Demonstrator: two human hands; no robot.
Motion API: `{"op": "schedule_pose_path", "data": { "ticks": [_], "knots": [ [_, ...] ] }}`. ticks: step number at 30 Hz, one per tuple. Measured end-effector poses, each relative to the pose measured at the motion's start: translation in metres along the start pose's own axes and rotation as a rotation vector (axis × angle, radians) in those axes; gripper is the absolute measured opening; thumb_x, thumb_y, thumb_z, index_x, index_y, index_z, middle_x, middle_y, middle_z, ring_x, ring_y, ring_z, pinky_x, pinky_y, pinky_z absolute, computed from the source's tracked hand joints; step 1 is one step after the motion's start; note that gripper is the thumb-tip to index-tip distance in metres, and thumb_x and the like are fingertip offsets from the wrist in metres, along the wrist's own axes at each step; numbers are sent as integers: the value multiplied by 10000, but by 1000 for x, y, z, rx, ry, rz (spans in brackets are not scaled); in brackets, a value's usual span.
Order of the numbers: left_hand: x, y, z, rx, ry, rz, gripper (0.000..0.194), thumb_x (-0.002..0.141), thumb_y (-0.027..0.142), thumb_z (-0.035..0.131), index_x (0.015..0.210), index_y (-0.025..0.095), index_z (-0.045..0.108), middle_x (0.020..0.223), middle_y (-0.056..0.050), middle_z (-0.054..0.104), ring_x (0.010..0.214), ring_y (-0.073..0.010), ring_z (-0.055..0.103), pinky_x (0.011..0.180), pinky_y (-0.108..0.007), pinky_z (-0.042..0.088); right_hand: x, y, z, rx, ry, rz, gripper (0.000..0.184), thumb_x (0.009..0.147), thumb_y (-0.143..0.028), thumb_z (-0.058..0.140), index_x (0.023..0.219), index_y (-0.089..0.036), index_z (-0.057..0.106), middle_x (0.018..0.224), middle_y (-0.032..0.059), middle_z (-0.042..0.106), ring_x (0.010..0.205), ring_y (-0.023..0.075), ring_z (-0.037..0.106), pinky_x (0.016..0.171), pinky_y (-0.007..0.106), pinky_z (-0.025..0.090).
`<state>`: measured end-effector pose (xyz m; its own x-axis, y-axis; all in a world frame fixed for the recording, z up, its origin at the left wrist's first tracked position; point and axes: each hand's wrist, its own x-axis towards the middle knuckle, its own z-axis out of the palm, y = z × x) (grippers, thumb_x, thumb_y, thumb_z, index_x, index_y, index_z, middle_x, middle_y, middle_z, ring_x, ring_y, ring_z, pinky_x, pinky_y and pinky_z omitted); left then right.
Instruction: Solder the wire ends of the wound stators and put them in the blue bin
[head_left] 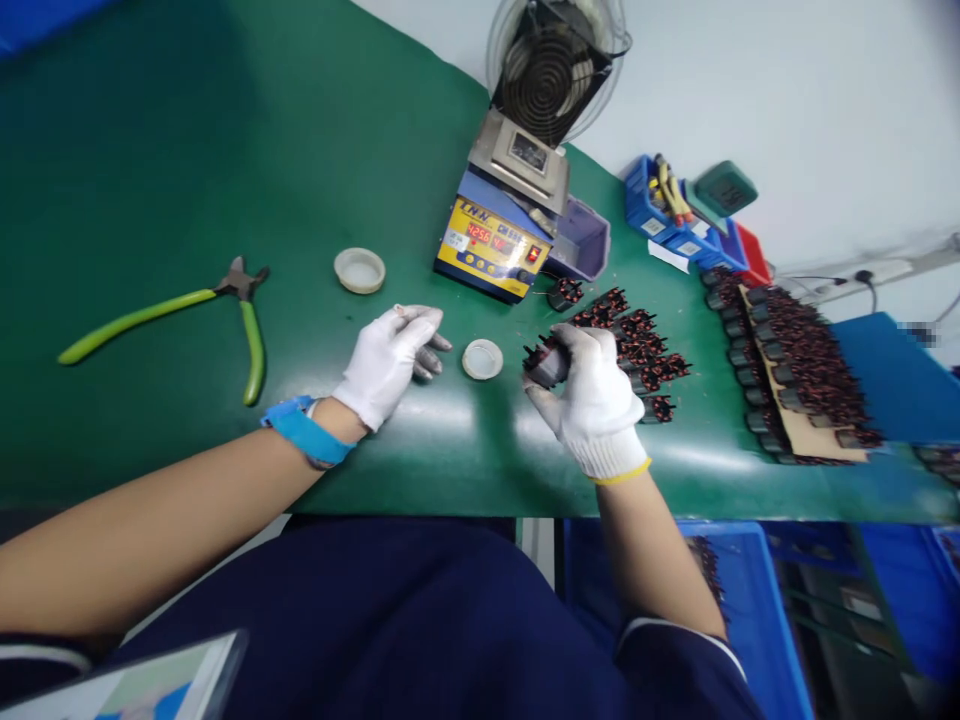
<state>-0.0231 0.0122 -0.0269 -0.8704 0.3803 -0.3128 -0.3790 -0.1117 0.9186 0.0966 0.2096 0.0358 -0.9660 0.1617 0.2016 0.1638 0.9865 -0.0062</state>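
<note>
My right hand [592,390], in a white knit glove with a yellow hem, grips a small dark round wound coil core [547,362] between thumb and fingers. It is held tilted just above the table, with black prongs on its left side. My left hand [394,355], gloved in white with grey-stained fingertips, is loosely curled with its fingers apart; nothing shows in it. Between the hands lies a small shallow white dish [482,359]. A second round dish [360,271] sits above my left hand. Several similar wound cores [637,345] stand beside my right hand, partly hidden by it.
Green-handled cutting pliers [244,290] lie open at left. A blue-and-yellow heating unit [491,245] with a red display stands ahead, a fan [551,80] behind it. Rows of cores [814,370] fill the right side. Small blue bins [649,195] stand by the wall.
</note>
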Motion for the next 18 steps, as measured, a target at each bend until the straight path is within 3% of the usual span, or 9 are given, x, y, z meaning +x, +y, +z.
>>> {"op": "schedule_pose_path", "data": {
  "ticks": [3,7,13,15,18],
  "knots": [
    [-2,0,2,21,-8,16,461,783,478,678,1023,102,564,775,-66,650,513,-141,584,450,-247,454,12,-7,-5,-212,-133,-152,525,876,-300,692,1367,-210,532,1259,149,577,1001,306,610,725,398,545],
    [-5,2,6,54,-16,24,368,834,415,650,1007,101,568,766,-59,655,509,-125,585,458,-228,455,28,-24,-7,-428,-286,-276,315,1012,-222,476,1289,-273,618,1219,107,635,871,279,599,592,362,436],
    [-5,5,7,40,-34,-12,316,892,375,634,1021,91,584,766,-58,660,510,-106,582,465,-207,446,30,-34,12,-430,-186,-264,208,1022,-335,506,1117,-270,679,960,112,636,721,237,564,493,299,234],
    [-4,4,7,25,-48,-10,317,887,372,645,1018,88,589,759,-56,656,510,-101,576,466,-204,442,29,-33,15,-445,-160,-266,226,1027,-359,494,1093,-253,683,882,110,610,693,234,546,489,299,234],
    [-3,1,9,-13,-59,2,338,857,364,667,1028,83,587,746,-53,649,508,-103,568,465,-213,440,34,-30,7,-448,-157,-316,248,1036,-310,462,1145,-262,680,943,117,629,731,232,546,529,312,318]
  ]
}}
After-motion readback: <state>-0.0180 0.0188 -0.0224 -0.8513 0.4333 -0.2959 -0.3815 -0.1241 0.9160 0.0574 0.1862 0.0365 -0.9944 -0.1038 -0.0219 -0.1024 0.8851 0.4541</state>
